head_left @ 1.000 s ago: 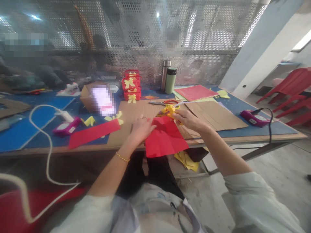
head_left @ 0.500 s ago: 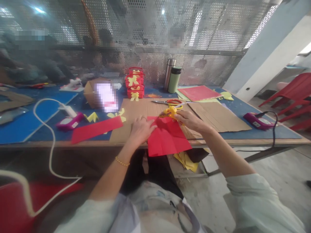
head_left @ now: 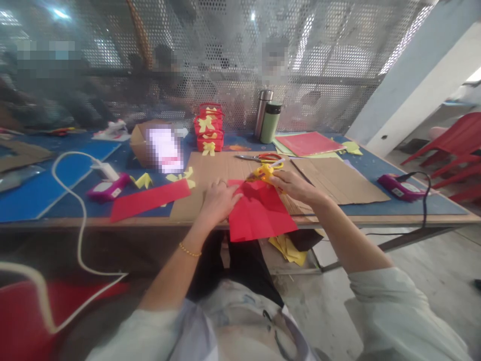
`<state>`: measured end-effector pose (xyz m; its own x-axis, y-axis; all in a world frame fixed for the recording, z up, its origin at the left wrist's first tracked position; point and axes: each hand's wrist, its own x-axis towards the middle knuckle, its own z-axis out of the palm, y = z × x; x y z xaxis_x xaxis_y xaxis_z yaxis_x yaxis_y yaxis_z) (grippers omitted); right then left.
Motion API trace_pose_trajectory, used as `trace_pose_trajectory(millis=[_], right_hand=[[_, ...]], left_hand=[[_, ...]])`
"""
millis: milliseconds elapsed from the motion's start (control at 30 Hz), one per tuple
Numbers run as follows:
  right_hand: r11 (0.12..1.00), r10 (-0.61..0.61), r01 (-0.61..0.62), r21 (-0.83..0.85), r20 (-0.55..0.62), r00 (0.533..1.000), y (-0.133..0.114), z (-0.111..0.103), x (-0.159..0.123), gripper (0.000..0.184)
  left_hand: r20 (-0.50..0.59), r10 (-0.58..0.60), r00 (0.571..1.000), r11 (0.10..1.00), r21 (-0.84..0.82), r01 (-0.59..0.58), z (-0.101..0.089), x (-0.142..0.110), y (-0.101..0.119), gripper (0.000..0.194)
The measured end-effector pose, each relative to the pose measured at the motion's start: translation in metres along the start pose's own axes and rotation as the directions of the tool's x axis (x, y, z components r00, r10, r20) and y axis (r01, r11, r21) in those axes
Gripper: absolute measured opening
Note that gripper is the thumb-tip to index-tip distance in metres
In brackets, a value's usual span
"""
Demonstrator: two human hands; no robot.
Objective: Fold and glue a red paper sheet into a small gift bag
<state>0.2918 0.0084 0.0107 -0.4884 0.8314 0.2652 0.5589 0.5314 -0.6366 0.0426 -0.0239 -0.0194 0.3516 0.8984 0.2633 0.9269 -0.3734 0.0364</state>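
Unmoved: creased red paper (head_left: 261,218)

Green bottle (head_left: 270,125) in front of steel flask (head_left: 260,113) | purple box (head_left: 400,188), black cable (head_left: 425,208) | red chairs (head_left: 460,135), far right

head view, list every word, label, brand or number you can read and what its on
No text can be read.
Left purple box: pale patches, too blurred for any wording.
Right purple box: pale patches, too small to read.
Lit screen: pixelated, unreadable.
Creased red sheet: no writing visible.
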Motion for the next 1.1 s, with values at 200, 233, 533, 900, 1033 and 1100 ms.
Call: trace_pose_trajectory(millis=[200,233,533,900,1033,1100], right_hand=[[1.000,-0.013,0.013,-0.003,0.018,1.000,-0.002,-0.002,-0.006,0.057],[1.000,-0.012,0.012,-0.007,0.016,1.000,-0.002,-0.002,-0.007,0.058],[0.998,0.009,-0.005,-0.058,0.069,0.998,-0.008,-0.009,-0.013,0.061],[0.999,0.014,-0.013,-0.048,0.016,1.000,-0.006,-0.002,-0.002,0.055],[0.998,0.012,-0.012,-0.059,0.005,1.000,-0.006,-0.004,-0.009,0.057],[0.998,0.030,-0.029,-0.054,0.016,0.999,-0.006,-0.005,-0.012,0.060]], left_hand=[[0.019,-0.016,1.000,1.000,-0.003,0.016,-0.003,0.000,0.001,0.044],[0.022,-0.016,1.000,1.000,-0.009,0.017,-0.004,0.000,0.002,0.043],[0.003,-0.015,1.000,0.999,-0.033,0.015,-0.005,-0.001,0.002,0.040],[0.009,-0.010,1.000,1.000,-0.011,0.010,-0.003,-0.001,0.001,0.044],[0.004,-0.015,1.000,1.000,-0.008,0.015,-0.003,-0.001,0.002,0.041],[0.004,-0.020,1.000,1.000,-0.012,0.020,-0.004,-0.001,0.003,0.040]])
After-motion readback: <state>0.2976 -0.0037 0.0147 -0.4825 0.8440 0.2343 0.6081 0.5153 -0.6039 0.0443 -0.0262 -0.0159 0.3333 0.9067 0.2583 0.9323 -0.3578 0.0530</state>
